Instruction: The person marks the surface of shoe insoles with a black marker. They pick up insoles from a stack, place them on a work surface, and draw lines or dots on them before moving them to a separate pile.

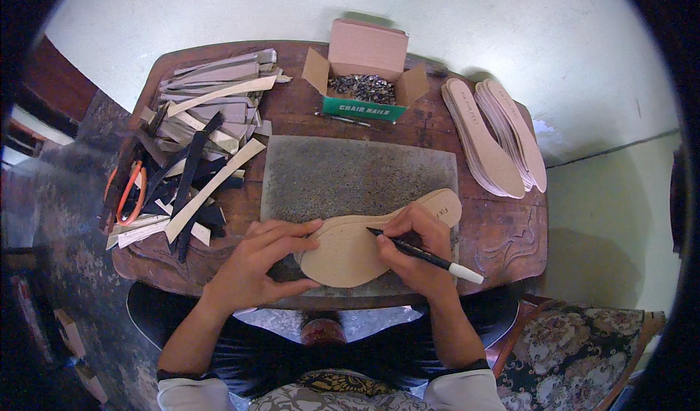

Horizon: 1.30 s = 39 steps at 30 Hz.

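Note:
Two or more tan shoe insoles [343, 259] lie stacked on a grey speckled slab [350, 170], wide end to the left and the narrow end pointing up to the right. My left hand [266, 259] grips the wide end, fingers at its upper left edge and thumb at the lower one. In my right hand [417, 247] is a black marker pen [419, 253] with a white rear end. Its dark tip is at the top insole's surface, near the middle; whether it touches, I cannot tell. The right hand rests over the insole's waist.
An open green box of small nails [362, 90] stands at the back. Two stacks of insoles [485, 145] sit at right. On the left lie cut strips [215, 90], black scraps [193, 170] and orange-handled scissors [131, 192]. The wooden table [503, 229] has a carved edge; a patterned chair [576, 353] is at lower right.

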{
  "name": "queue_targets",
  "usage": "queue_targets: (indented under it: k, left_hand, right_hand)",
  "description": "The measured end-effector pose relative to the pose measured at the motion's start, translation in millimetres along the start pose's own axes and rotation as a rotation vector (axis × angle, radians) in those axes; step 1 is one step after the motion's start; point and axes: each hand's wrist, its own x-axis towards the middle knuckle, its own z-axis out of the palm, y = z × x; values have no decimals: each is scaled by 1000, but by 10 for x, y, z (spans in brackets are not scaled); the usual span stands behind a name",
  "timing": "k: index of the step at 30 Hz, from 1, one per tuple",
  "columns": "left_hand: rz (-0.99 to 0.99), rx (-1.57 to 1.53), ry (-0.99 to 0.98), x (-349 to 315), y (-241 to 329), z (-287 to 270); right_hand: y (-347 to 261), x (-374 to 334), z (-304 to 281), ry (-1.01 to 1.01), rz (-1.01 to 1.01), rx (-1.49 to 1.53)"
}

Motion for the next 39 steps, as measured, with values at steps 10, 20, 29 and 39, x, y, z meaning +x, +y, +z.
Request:
queue_targets:
  k: [10, 20, 29, 39]
  left_hand:
    - [-3, 12, -2, 12, 30, -10]
    - [-5, 7, 11, 13, 24, -3]
    - [-4, 12, 15, 18, 34, -6]
    - [-2, 11, 8, 9, 19, -10]
  right_hand:
    - [12, -61, -145, 4, 59, -38]
    - [24, -32, -106, 15, -23, -16]
    - [-4, -22, -101, 18, -4, -17]
    - [30, -26, -98, 13, -27, -43]
